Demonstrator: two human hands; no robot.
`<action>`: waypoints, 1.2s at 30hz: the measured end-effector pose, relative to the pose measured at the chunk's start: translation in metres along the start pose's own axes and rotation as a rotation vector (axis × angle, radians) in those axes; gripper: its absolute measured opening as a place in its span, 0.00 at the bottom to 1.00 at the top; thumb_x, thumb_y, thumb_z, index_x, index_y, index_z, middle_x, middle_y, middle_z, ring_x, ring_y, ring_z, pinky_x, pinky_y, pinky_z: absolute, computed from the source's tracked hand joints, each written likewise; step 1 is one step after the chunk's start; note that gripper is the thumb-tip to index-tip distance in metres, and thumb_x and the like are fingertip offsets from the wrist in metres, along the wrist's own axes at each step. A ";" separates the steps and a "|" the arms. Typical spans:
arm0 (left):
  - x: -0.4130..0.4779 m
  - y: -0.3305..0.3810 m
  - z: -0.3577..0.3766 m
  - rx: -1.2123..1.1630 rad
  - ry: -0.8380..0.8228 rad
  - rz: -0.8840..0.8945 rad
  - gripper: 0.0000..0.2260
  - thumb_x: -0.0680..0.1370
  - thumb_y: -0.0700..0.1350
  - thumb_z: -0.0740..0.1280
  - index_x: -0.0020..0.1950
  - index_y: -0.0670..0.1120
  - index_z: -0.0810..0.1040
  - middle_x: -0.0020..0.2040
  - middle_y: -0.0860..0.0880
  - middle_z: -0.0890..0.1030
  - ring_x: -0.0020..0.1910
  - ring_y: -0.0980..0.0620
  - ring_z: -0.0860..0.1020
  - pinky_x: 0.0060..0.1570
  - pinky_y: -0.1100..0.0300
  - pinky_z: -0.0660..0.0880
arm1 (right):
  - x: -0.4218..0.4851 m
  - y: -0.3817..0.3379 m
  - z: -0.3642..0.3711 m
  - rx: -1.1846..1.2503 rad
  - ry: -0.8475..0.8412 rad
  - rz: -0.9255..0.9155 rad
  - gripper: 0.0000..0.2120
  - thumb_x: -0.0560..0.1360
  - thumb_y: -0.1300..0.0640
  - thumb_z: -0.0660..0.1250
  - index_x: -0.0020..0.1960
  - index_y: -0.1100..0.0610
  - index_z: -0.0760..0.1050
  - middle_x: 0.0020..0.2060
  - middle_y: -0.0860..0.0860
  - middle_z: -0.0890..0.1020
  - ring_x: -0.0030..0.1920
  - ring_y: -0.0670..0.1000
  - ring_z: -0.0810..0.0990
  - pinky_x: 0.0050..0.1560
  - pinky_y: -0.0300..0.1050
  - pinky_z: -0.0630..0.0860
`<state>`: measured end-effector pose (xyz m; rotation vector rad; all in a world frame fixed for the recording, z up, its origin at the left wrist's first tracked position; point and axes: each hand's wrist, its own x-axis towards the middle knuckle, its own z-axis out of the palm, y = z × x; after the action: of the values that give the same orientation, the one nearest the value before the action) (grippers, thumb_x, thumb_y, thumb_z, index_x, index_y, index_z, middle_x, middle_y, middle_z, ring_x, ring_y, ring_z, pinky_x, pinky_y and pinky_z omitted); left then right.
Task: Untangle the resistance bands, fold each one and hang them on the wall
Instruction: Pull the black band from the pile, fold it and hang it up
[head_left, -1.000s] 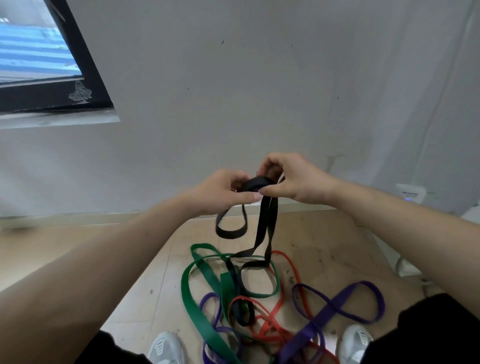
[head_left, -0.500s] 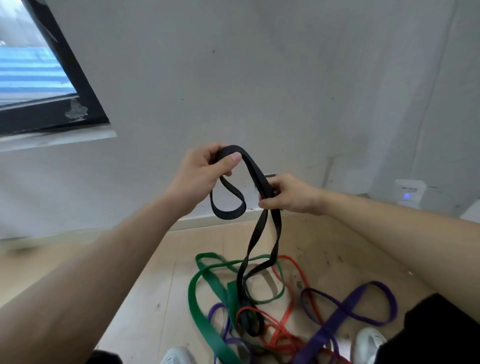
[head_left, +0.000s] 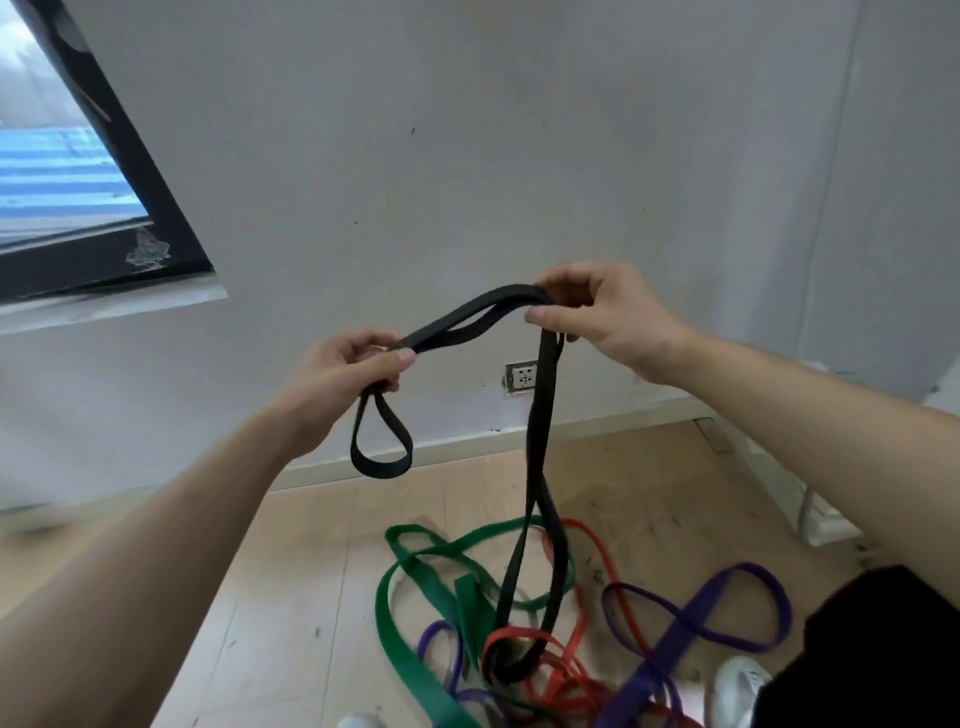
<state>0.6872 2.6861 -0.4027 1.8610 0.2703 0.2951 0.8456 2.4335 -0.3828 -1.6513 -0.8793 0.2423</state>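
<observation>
Head view: a person stands over a heap of resistance bands on the floor (head_left: 291, 597) and holds a black band (head_left: 540, 415) up in front of a pale wall (head_left: 467, 156).
Left hand (head_left: 348, 374): closed on the black band, which is pinched between the thumb and curled fingers. A short loop hangs below the grip.
Right hand (head_left: 597, 317): higher and further right, with thumb and curled fingers gripping the same band where it bends over and drops.
Why held so: the two hands are apart with a doubled stretch of band between them. This looks like measuring out a fold while lifting the rest clear of the heap.
Black band: a flat, matt, narrow strap. Two layers run side by side between the hands. The long tail crosses itself once on the way down.
Lower end: on the floor, lying among the green band (head_left: 410, 660) and red band (head_left: 519, 634), and apparently not yet free.
Heap: a purple band (head_left: 696, 618) lies overlapped with the green and red ones, beside a white shoe (head_left: 737, 686).
Stage: untangling seems unfinished, and no band hangs on the wall in view.
</observation>
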 end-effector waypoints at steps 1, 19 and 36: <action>-0.001 0.002 0.003 0.023 -0.039 -0.009 0.20 0.67 0.55 0.77 0.53 0.45 0.83 0.37 0.52 0.80 0.41 0.51 0.79 0.53 0.58 0.78 | -0.001 -0.003 0.000 0.011 0.010 -0.015 0.08 0.75 0.62 0.74 0.54 0.61 0.82 0.40 0.53 0.83 0.37 0.44 0.79 0.38 0.36 0.74; 0.000 0.046 0.075 0.041 -0.086 0.150 0.04 0.77 0.44 0.73 0.48 0.44 0.83 0.36 0.56 0.80 0.38 0.58 0.78 0.45 0.61 0.79 | -0.014 0.010 0.014 -0.275 -0.335 0.060 0.06 0.73 0.62 0.75 0.49 0.56 0.81 0.44 0.51 0.85 0.45 0.48 0.84 0.49 0.38 0.78; 0.008 0.039 0.027 -0.220 0.206 0.165 0.08 0.77 0.50 0.72 0.48 0.45 0.82 0.36 0.51 0.73 0.32 0.55 0.73 0.45 0.58 0.76 | -0.011 0.034 0.001 -0.085 -0.268 0.205 0.11 0.72 0.59 0.77 0.53 0.62 0.82 0.41 0.58 0.82 0.40 0.48 0.82 0.42 0.44 0.78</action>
<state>0.7057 2.6530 -0.3734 1.6384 0.2150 0.6083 0.8517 2.4259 -0.4173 -1.8173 -0.9285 0.5858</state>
